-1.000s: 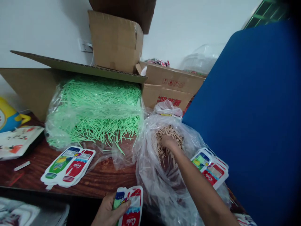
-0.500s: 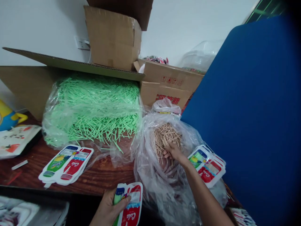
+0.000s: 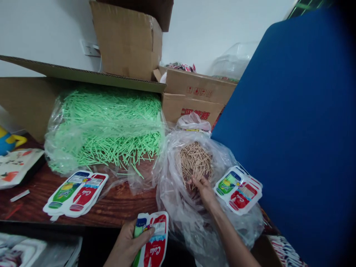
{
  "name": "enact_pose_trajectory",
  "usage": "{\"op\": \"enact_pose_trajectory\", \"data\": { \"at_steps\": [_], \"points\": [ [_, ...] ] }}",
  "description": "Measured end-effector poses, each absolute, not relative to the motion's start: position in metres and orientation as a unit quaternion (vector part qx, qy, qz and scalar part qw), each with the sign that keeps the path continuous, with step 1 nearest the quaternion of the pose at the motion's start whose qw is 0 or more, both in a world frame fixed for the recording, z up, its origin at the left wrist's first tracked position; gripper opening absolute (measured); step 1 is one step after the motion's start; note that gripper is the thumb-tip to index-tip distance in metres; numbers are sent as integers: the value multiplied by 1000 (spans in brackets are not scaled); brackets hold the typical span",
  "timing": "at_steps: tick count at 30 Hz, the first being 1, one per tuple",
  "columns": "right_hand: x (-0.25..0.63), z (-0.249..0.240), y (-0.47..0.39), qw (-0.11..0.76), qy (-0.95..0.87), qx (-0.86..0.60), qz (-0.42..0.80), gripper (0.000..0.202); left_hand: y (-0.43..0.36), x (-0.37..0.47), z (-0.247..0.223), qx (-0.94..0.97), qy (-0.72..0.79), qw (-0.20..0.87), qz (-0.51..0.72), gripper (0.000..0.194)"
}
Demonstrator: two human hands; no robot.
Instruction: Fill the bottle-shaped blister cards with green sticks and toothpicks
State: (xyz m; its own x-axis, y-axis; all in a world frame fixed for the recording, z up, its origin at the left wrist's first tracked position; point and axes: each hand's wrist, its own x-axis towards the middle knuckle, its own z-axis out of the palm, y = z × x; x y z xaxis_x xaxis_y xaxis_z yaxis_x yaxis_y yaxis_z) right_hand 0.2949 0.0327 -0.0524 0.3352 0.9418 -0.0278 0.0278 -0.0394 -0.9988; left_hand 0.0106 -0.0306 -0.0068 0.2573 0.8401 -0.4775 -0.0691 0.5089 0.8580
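My left hand (image 3: 133, 241) is closed around a cola-and-lemon bottle-shaped candy pack (image 3: 157, 237), thumb across its printed front, at the bottom middle. At the near edge of a heap of thin brown sticks (image 3: 196, 161), my right hand (image 3: 204, 189) has its fingers drawn together on some of the sticks; the fingertips are partly hidden among them. The heap lies in an opened clear plastic bag (image 3: 169, 185). Right of this hand, a stack of similar packs (image 3: 239, 191) rests on the bag. Another stack of packs (image 3: 76, 193) lies on the wooden table (image 3: 125, 205).
An opened carton (image 3: 25, 100) on its side holds a plastic bag of green sticks (image 3: 111, 126). Behind are a printed carton (image 3: 191, 100) and a taller carton (image 3: 125, 44). A blue panel (image 3: 289, 129) bounds the right side. A patterned pouch (image 3: 19, 167) lies at the left.
My right hand has drawn back slightly toward me, to the near edge of the brown sticks. My left hand still holds its pack. The whole view has shifted a little.
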Motion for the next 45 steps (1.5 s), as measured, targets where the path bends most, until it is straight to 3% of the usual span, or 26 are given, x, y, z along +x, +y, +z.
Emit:
{"op": "enact_pose_trajectory", "data": {
  "at_steps": [19,26,34,45],
  "points": [
    [275,-54,11,521,-474,-617,350,28,-34,13,1,376,521,697,320,33],
    [270,-32,-4,510,-533,-605,300,24,-34,12,0,396,503,692,332,34],
    [262,-18,-25,508,-641,-541,198,18,-38,15,-2,434,478,689,328,31],
    [248,0,-38,526,-698,-455,171,24,-37,13,-4,439,473,704,296,35]
  ]
}}
